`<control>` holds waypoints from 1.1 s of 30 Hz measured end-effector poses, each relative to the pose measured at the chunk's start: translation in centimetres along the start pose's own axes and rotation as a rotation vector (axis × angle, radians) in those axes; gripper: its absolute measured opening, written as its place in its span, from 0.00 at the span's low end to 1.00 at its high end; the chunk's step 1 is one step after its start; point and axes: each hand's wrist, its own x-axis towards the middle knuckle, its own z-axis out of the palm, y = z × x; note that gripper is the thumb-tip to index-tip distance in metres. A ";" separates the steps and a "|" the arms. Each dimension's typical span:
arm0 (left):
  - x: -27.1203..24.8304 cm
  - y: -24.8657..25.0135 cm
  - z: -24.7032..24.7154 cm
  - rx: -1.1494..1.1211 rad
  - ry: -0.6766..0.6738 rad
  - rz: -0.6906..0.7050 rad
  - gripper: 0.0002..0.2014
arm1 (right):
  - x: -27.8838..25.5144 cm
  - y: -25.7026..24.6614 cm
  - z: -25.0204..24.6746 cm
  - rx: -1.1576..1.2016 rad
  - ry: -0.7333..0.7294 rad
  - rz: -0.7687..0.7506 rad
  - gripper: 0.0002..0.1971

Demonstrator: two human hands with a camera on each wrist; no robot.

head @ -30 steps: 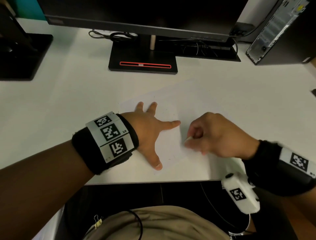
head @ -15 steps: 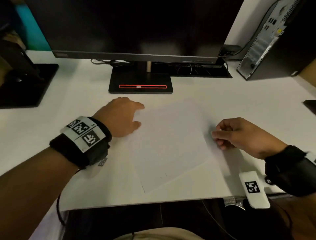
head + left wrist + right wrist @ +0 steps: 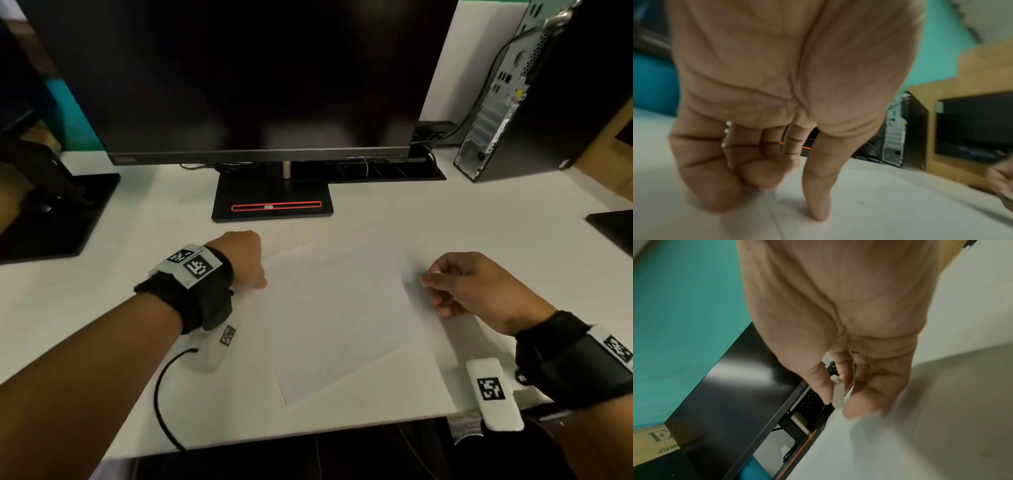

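A white sheet of paper lies flat and slightly skewed on the white desk. My left hand rests at the sheet's left edge. In the left wrist view its fingers are curled with the knuckles on the desk, and the straight thumb presses on the paper. My right hand hovers at the sheet's right edge. It pinches a small white eraser-like piece between thumb and fingertips. That white piece barely shows in the head view.
A dark monitor on a black base stands just behind the paper. A PC tower is at the back right, another black base at the left, and a dark flat object at the right edge. The desk's front edge is close.
My left hand lifted off the paper's middle, slid to its left edge and curled its fingers. My right hand moved from beside the left hand out to the paper's right edge, still pinching the white piece.
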 end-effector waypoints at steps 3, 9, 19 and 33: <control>0.3 -0.5 -0.3 -0.041 -0.025 -0.053 0.32 | 0.1 -0.1 -0.8 -0.031 0.004 -0.091 0.11; -0.8 0.1 -2.0 -0.299 0.220 0.118 0.20 | 1.2 -0.3 -2.3 -0.010 0.078 -0.207 0.10; -4.3 2.2 -5.6 -0.462 0.618 0.414 0.03 | 5.0 -4.0 -5.7 0.220 0.160 -0.499 0.23; -4.7 3.7 -7.9 -0.571 0.837 0.460 0.07 | 2.2 -4.8 -8.3 0.160 0.322 -0.698 0.12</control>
